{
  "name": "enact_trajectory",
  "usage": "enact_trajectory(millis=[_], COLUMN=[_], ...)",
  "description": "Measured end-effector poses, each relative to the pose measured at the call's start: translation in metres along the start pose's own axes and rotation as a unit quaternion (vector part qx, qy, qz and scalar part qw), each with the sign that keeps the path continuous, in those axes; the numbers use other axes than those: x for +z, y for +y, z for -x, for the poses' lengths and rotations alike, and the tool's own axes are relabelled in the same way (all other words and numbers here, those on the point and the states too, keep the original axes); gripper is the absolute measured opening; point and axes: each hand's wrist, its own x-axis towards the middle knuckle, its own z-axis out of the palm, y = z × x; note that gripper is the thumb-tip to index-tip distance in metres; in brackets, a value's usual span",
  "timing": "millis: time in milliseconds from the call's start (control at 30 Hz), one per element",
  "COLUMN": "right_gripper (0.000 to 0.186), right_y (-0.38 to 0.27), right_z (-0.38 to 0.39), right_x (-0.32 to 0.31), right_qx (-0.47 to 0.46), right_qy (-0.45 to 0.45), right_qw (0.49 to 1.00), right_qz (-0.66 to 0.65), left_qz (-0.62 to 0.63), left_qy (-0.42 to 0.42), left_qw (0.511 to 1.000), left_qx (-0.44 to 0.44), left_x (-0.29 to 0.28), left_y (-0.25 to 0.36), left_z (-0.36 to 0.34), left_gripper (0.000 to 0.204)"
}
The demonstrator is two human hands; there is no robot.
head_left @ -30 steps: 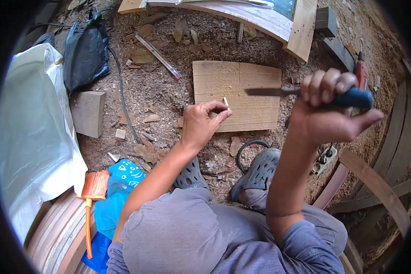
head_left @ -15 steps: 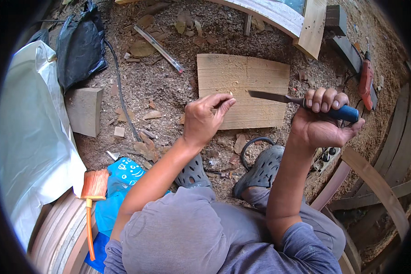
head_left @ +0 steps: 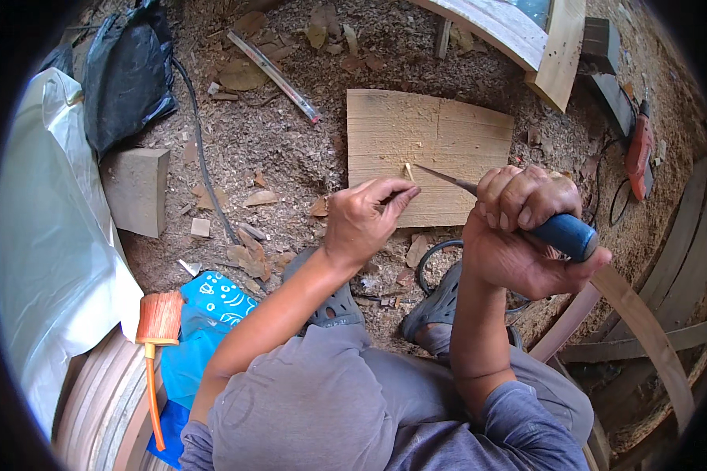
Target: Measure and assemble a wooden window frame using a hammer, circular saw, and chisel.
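Note:
My right hand [head_left: 526,216] is wrapped round the blue handle of a chisel [head_left: 452,179], its narrow blade pointing left. The blade's tip is at a small pale sliver of wood [head_left: 408,170]; whether they touch I cannot tell. Thumb and forefinger of my left hand [head_left: 369,216] are pinched together at the sliver's lower end, so that end is hidden. Beneath both lies a flat wooden board [head_left: 471,141] on the ground, sprinkled with pale wood crumbs.
Sawdust and dry leaves cover the ground. A pencil-like rod [head_left: 273,74] lies beyond my left hand. A red power drill [head_left: 640,153] is at far right, near curved wooden pieces [head_left: 644,322]. On the left are a wooden block [head_left: 136,192] and an orange brush [head_left: 159,322].
My right hand has moved left and slightly down, bringing the chisel's tip to the sliver. My left hand has shifted a little right and down. The view has turned slightly.

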Motion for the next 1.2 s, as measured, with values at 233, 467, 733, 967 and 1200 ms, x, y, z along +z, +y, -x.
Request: enact_trajectory(millis=[233, 467, 733, 967, 1200], right_gripper=[0.072, 0.073, 0.078, 0.070, 0.068], right_y=[-0.017, -0.009, -0.010, -0.009, -0.001], right_z=[-0.008, -0.005, -0.014, -0.038, -0.017], right_x=[0.016, 0.012, 0.005, 0.011, 0.015], right_qx=[0.009, 0.024, 0.052, 0.087, 0.097], right_qy=[-0.111, -0.106, -0.106, -0.096, -0.066], right_qw=[0.992, 0.991, 0.993, 0.991, 0.987], right_qz=[0.058, 0.081, 0.015, 0.042, 0.106], left_qz=[-0.013, 0.014, 0.000, 0.002, 0.004], left_qy=[0.024, 0.020, 0.022, 0.012, 0.011], left_qw=[0.999, 1.000, 0.998, 0.999, 1.000], left_qx=[0.020, 0.016, 0.053, 0.044, 0.021], left_x=[0.002, 0.001, -0.001, 0.001, 0.003], left_y=[-0.007, -0.005, -0.011, -0.012, -0.008], left_z=[0.005, 0.000, -0.003, 0.000, 0.002], left_gripper=[0.012, 0.010, 0.011, 0.012, 0.010])
